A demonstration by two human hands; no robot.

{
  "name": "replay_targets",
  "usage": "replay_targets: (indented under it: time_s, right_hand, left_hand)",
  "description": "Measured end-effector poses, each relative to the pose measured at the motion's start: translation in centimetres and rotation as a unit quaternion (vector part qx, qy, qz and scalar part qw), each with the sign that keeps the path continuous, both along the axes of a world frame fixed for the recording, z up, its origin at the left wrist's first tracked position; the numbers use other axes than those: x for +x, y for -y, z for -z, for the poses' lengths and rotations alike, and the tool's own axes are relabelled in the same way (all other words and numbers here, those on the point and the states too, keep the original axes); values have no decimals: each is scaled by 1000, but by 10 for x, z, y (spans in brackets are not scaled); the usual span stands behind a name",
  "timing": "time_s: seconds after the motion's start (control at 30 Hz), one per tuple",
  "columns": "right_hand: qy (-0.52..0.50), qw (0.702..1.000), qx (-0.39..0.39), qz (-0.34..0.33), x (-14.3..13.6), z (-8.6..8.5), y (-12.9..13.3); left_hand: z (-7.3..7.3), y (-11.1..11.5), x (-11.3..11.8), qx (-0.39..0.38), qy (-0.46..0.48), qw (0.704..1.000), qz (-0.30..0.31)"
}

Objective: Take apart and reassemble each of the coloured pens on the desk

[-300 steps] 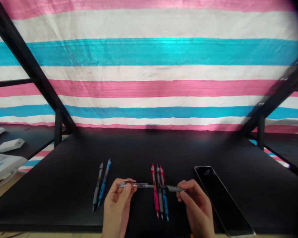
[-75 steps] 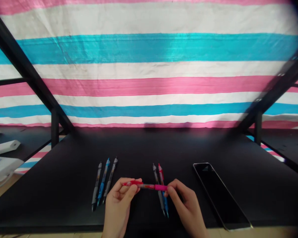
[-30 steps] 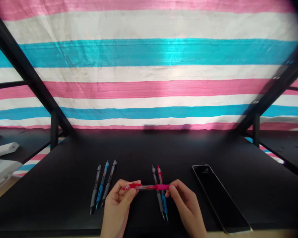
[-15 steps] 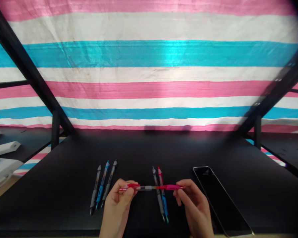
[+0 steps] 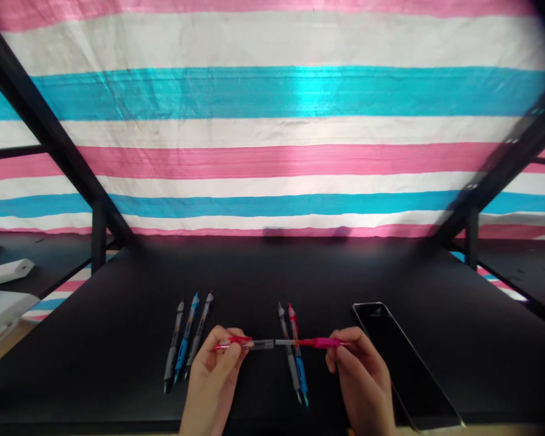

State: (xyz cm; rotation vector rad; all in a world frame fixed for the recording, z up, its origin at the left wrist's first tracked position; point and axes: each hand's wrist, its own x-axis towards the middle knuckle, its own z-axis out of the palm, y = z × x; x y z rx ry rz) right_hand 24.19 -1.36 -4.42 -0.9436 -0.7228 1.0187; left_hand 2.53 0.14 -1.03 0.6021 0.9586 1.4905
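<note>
Head view: your left hand (image 5: 217,375) has thumb and fingers pinched together on the clear barrel (image 5: 261,344) of a pen, the end with the red clip; no slack in that grip. Your right hand (image 5: 364,372) pinches the pink grip section (image 5: 324,343) near its tip, thumb against fingers, also snug. Pen's in two halves, both held level above the table (image 5: 272,272), roughly end to end in front of you. Refill (image 5: 290,343) sticks out of the pink half toward the barrel mouth; narrow gap between the two ends, not touching. Under that refill, lying on the tabletop: a gray-grip pen (image 5: 291,363) and, just beside it on your right, a red-topped pen with a blue grip (image 5: 301,370). By your left hand, on its outer side, three more pens in a slanted row: a gray one (image 5: 172,351), a blue one (image 5: 186,339), another gray one (image 5: 201,327) nearest the hand. Phone (image 5: 411,372) lies flat on your right, screen dark, your right hand covering part of its left edge. White adapter (image 5: 9,272) sits off to the far left on a separate dark surface. Striped sheet (image 5: 272,163) hangs behind everything.
</note>
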Motion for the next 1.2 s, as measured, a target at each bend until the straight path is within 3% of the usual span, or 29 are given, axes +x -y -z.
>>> replay_targets:
  time_s: [0.5, 0.7, 0.8, 0.93, 1.03, 1.2]
  right_hand:
    - [-4, 1000, 18, -2, 2, 0, -1]
    - [175, 982, 16, -75, -5, -5, 6]
    - [263, 961, 41, -71, -10, -10, 6]
    - [306, 945, 112, -34, -12, -16, 2]
    - [325, 938, 120, -20, -12, -23, 0]
    - [358, 927, 87, -75, -12, -28, 2]
  left_hand:
    - [0, 1, 0, 2, -7, 1000, 4]
    - [-1, 1, 2, 9, -25, 999, 23]
    - [-2, 1, 3, 13, -26, 999, 21]
    - [-5, 2, 4, 17, -48, 998, 37]
    - [-5, 2, 4, 19, -53, 997, 42]
    - [-1, 1, 3, 13, -53, 998, 23]
